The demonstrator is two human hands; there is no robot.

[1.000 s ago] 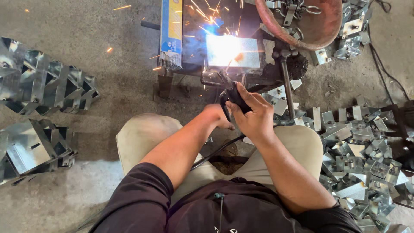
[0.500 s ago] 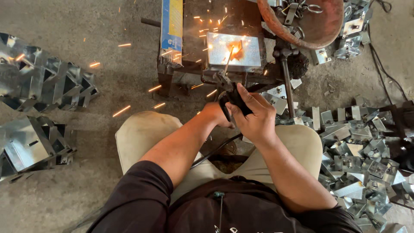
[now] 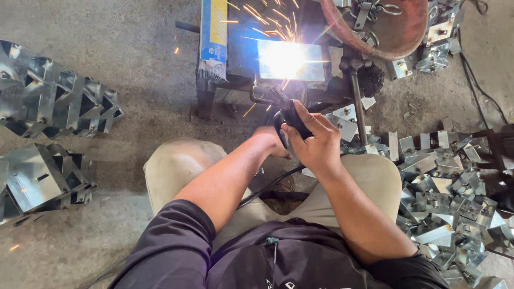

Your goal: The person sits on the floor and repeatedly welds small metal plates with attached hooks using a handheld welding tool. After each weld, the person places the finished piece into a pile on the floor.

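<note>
The black welding torch sits above the knees, just before the low dark surface, its tip lost in white glare and sparks on a metal plate. The right hand is wrapped around its grip; the left hand is mostly hidden behind, its hold unclear. Folded galvanized brackets heap on the floor at right, partly cut off.

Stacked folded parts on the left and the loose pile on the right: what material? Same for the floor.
Stacked folded parts: thin sheet steel, likely galvanised; bright silver-grey, sharp bends, mirror-like glints. Loose pile: looks the same sheet, small bent brackets with punched slots. Floor: rough bare concrete, grey, gritty and stained.
</note>
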